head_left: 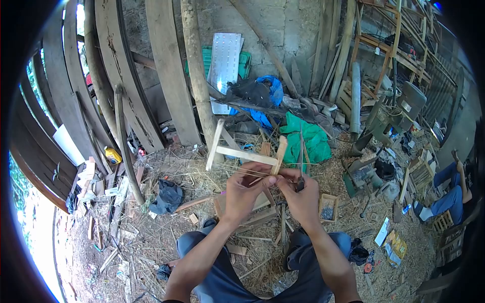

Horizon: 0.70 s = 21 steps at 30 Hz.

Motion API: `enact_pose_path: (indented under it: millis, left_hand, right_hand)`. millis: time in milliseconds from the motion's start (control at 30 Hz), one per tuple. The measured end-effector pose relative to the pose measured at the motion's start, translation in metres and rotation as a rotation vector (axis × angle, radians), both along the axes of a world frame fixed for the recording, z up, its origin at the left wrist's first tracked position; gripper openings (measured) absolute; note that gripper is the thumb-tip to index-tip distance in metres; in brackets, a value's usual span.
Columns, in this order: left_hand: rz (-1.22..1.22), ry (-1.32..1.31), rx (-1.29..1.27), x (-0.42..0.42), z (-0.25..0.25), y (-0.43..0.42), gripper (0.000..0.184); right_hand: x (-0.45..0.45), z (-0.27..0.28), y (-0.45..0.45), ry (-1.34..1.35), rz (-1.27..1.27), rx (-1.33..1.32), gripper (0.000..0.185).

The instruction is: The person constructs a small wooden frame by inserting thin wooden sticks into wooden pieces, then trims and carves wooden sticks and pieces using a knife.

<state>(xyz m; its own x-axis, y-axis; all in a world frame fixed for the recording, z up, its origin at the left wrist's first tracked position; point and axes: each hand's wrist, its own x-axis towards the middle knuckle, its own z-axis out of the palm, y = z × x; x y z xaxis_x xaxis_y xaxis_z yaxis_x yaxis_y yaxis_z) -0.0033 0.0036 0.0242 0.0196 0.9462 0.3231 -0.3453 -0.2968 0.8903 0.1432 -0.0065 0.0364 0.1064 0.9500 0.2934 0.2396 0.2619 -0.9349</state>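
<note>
The wooden frame (pixel 246 154), an H of pale sticks, is in the air in front of my camera, above the littered ground (pixel 151 247), with its nearer upright between my two hands. My left hand (pixel 240 194) is closed to a pinch, with thumb and curled fingers on the low end of this upright, and some thin strips (pixel 237 175) pass beside the fingers. My right hand (pixel 303 199) is folded around the dark handle of a knife (pixel 301 151), whose blade points to 12 o'clock, just beside the frame at 3 o'clock; its thumb comes very near to the left one. I judge that the pinch should be firm and close to the joint, because the long free side can turn and pull the wood out of line. The blade must remain directed away from both thumbs, and the strips should lie flat, without twist. Farther from the frame, a green cloth (pixel 308 144) is at 2 o'clock, a small wooden box (pixel 329 208) with dark bits at 4, a black plastic bag (pixel 167 197) at 8, and a yellow bottle (pixel 112 155) at 9. Far away, between 3 and 4 o'clock, another person (pixel 449 194) is seated.
</note>
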Motion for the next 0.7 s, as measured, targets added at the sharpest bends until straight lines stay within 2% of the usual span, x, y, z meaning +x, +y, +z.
enact_pose_path:
  millis: [67,133,267,333,467,533,667,700]
  left_hand:
    - [0.007,-0.043,-0.003,-0.001,-0.001,0.001,0.042]
    - [0.112,0.054,-0.022,-0.001,-0.002,0.003,0.042]
    - [0.089,0.060,-0.006,-0.001,-0.004,0.002,0.042]
    - [0.054,0.216,0.005,-0.002,-0.002,0.000,0.043]
    - [-0.047,0.337,0.113,-0.005,-0.005,0.003,0.044]
    - [-0.028,0.367,0.104,-0.009,-0.004,0.005,0.044]
    - [-0.160,0.168,-0.005,-0.015,0.003,0.004,0.036]
    - [-0.172,0.114,-0.031,-0.015,0.003,0.006,0.035]
  right_hand:
    - [-0.001,0.004,-0.003,-0.045,-0.015,0.017,0.021]
    - [0.001,0.000,-0.001,-0.121,-0.054,0.171,0.023]
    - [0.009,0.000,0.004,-0.190,-0.123,0.276,0.025]
    - [0.009,0.011,-0.002,0.001,-0.054,0.007,0.031]
    - [0.012,0.002,0.004,0.132,-0.005,0.064,0.038]
    - [0.015,0.004,0.003,0.231,0.020,-0.019,0.043]
    - [0.016,0.019,-0.003,0.360,0.107,-0.148,0.046]
    - [0.015,0.018,-0.002,0.373,0.121,-0.106,0.046]
